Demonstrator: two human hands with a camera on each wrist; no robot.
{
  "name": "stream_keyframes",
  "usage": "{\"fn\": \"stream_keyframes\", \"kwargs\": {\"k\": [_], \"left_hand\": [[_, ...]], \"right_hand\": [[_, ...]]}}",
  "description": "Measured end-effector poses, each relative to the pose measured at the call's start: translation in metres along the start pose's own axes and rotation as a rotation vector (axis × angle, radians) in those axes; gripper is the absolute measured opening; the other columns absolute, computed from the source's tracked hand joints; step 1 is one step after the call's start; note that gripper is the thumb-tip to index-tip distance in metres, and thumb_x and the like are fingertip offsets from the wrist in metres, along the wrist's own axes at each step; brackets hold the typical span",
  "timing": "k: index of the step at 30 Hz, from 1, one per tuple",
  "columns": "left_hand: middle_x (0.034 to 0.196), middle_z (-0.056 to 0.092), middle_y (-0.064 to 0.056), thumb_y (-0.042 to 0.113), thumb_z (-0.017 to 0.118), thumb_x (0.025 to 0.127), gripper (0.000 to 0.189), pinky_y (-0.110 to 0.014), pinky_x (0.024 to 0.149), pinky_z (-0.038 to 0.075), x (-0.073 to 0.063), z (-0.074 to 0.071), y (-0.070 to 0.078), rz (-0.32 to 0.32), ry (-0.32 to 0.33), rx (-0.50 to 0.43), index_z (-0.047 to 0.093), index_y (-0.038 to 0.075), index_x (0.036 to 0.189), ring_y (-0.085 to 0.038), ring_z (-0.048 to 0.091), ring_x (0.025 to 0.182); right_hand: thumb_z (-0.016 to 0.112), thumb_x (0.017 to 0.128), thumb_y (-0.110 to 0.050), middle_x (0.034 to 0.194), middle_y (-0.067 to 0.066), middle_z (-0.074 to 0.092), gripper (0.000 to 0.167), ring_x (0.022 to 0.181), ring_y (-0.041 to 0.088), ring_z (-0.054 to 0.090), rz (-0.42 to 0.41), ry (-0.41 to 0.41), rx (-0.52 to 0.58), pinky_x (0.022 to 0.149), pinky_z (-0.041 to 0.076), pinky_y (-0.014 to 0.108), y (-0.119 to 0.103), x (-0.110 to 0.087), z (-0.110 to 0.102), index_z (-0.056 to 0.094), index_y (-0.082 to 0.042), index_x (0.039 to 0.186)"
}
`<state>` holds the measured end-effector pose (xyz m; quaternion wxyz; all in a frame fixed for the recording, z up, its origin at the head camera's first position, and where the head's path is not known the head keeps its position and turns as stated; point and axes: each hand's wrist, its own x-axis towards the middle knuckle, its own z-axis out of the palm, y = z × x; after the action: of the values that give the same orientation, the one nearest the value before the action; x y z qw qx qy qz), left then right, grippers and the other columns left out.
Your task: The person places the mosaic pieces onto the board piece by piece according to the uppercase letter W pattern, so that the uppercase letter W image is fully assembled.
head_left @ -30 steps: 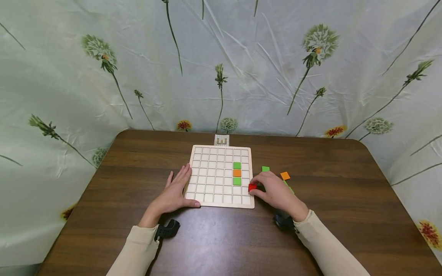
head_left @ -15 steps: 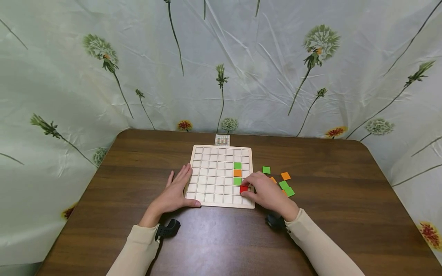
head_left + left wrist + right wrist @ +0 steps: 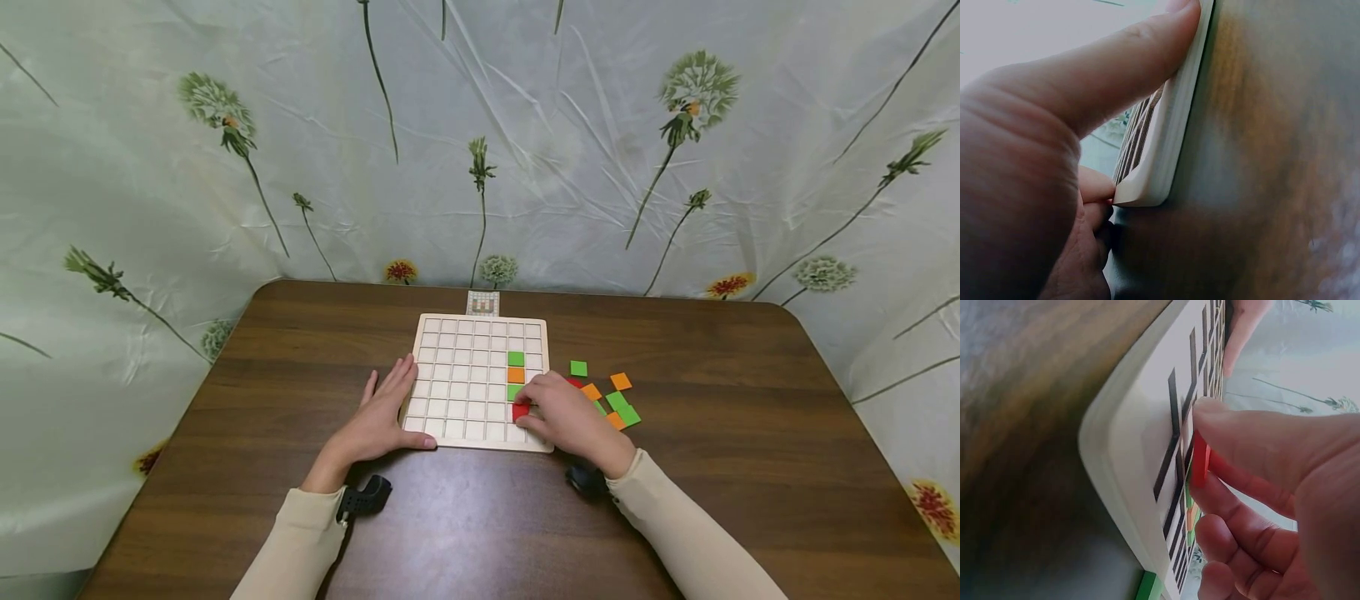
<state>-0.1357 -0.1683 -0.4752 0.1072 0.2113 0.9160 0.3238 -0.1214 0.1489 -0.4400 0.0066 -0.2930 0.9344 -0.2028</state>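
Observation:
A pale wooden grid board (image 3: 457,383) lies on the table, with green tiles (image 3: 516,358) and an orange tile (image 3: 516,375) set in one column toward its right side. My right hand (image 3: 573,417) pinches a red square tile (image 3: 520,412) between thumb and fingers, just below the lower green tile. In the right wrist view the red tile (image 3: 1200,459) is tilted on edge close over the grid. My left hand (image 3: 378,417) rests against the board's left side, fingers extended along the edge, thumb (image 3: 1147,50) at the front left corner.
Loose tiles lie right of the board: green tiles (image 3: 578,368), orange tiles (image 3: 620,382) and a red one (image 3: 575,383) partly hidden by the right hand. A small patterned card (image 3: 482,303) sits behind the board. A flowered curtain (image 3: 337,167) hangs beyond the brown table (image 3: 465,517).
My right hand has carried the red tile leftward from the board's right edge to the column below the lower green tile, uncovering more loose tiles. The left hand has stayed in place.

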Motion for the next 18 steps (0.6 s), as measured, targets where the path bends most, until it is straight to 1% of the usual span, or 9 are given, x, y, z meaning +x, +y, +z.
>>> {"fn": "stream_keyframes", "kwargs": {"k": [3, 8, 18], "left_hand": [[0.168, 0.002, -0.013, 0.054, 0.086, 0.071, 0.128, -0.057, 0.118, -0.011, 0.0002, -0.0006, 0.0008, 0.000, -0.001, -0.003, 0.013, -0.002, 0.159, -0.029, 0.000, 0.155], [0.168, 0.002, -0.013, 0.054, 0.086, 0.072, 0.127, -0.057, 0.118, -0.011, 0.0007, -0.0011, 0.0019, -0.002, -0.001, -0.009, 0.013, -0.002, 0.159, -0.029, 0.000, 0.155], [0.168, 0.002, -0.013, 0.053, 0.087, 0.072, 0.127, -0.057, 0.118, -0.011, -0.0007, -0.0011, 0.0022, -0.001, -0.001, -0.007, 0.014, -0.002, 0.159, -0.030, 0.000, 0.155]], "right_hand": [[0.082, 0.085, -0.019, 0.093, 0.000, 0.064, 0.016, 0.091, 0.020, 0.054, -0.013, 0.013, -0.015, 0.076, 0.051, 0.030, -0.0006, 0.0013, 0.0014, 0.074, -0.009, 0.094], [0.082, 0.085, -0.019, 0.092, 0.001, 0.062, 0.016, 0.089, 0.020, 0.052, -0.008, 0.021, -0.021, 0.073, 0.050, 0.028, -0.0005, 0.0026, 0.0025, 0.075, -0.009, 0.095], [0.080, 0.087, -0.017, 0.100, 0.003, 0.066, 0.018, 0.094, 0.022, 0.054, 0.032, 0.020, 0.007, 0.079, 0.052, 0.034, 0.0018, -0.0016, 0.0000, 0.074, -0.008, 0.101]]}}
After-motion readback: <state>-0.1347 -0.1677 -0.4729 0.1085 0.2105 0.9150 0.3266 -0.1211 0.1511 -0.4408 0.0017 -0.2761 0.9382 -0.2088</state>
